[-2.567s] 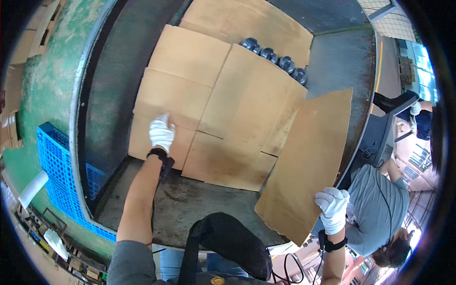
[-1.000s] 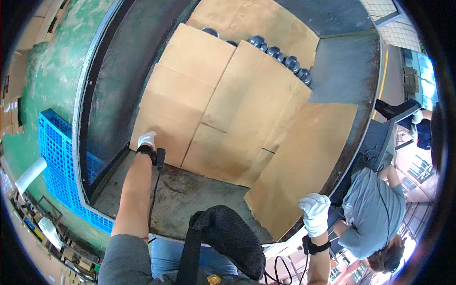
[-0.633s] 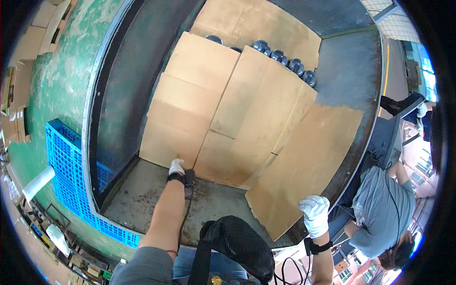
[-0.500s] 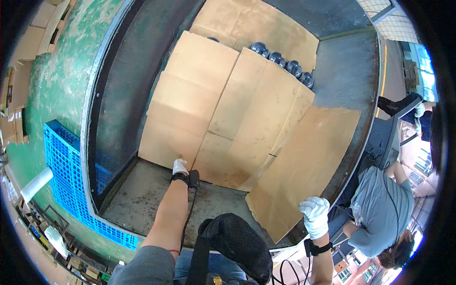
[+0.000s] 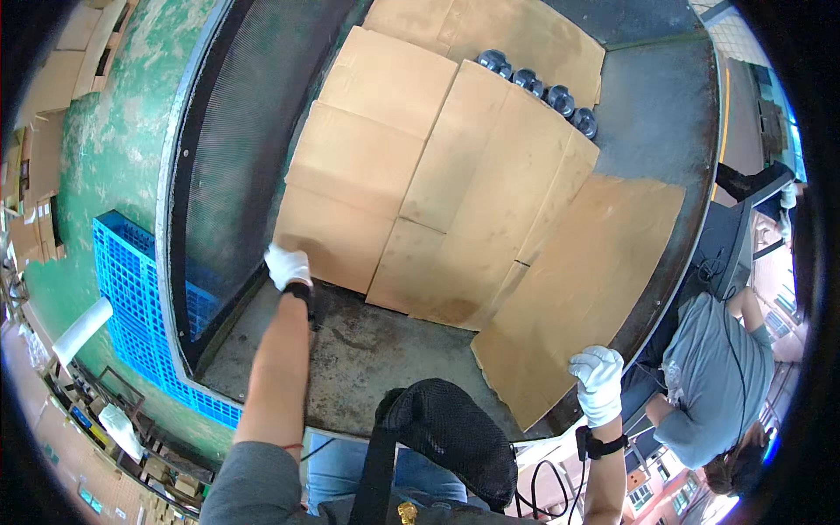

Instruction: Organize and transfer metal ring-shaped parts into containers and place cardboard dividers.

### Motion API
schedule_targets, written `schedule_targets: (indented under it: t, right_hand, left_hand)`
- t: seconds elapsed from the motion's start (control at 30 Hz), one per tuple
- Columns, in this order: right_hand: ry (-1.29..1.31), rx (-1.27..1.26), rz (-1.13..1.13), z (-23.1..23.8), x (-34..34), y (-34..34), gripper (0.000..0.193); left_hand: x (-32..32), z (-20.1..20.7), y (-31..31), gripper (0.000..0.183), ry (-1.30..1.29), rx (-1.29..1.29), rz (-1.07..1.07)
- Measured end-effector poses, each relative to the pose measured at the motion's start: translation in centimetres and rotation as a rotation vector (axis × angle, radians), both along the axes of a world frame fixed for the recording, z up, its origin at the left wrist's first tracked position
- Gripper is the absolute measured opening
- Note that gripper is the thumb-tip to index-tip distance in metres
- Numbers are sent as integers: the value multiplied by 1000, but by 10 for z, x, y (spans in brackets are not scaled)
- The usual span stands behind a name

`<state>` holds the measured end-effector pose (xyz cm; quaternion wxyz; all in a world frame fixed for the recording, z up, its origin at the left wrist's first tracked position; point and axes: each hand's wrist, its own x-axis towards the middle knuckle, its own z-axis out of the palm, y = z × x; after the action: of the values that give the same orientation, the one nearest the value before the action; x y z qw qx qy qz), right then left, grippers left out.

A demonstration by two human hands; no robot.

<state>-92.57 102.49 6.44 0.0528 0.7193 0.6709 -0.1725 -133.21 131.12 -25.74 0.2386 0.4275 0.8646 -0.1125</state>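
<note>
My left hand [image 5: 287, 265], in a white glove, is at the near left corner of a brown cardboard sheet [image 5: 346, 206]. Its fingers look closed on that corner, with the tips hidden. My right hand [image 5: 598, 383], also white-gloved, is curled into a loose fist above the bin's near right edge, beside a slanted cardboard piece [image 5: 586, 289]; nothing shows in it. A second cardboard sheet [image 5: 481, 192] lies against the first. Several dark, shiny round parts [image 5: 557, 100] stand in a row past its far edge.
A large metal bin [image 5: 674, 105] with a dark mesh side [image 5: 232, 157] surrounds the cardboard. Blue plastic pallets [image 5: 131, 297] stand outside at left. A black mesh pouch [image 5: 451, 446] hangs before me. At right, a person in a grey shirt [image 5: 713, 376] bends near cables.
My left hand has moved left along the cardboard's near edge to its corner. My right hand stays curled by the bin's right edge. The view has shifted slightly.
</note>
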Motion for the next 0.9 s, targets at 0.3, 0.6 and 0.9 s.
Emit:
schedule_targets:
  t: [0.3,0.6,0.9]
  right_hand:
    - [51,-4,34,-9,-7,8,21]
    - [47,-39,39,-6,-6,9,20]
    - [45,-31,29,-3,-6,10,18]
  left_hand:
    - [-63,-36,70,66,-142,-354,-308]
    - [-66,-44,65,54,61,-499,-551]
    - [-75,-52,66,63,68,-525,-501]
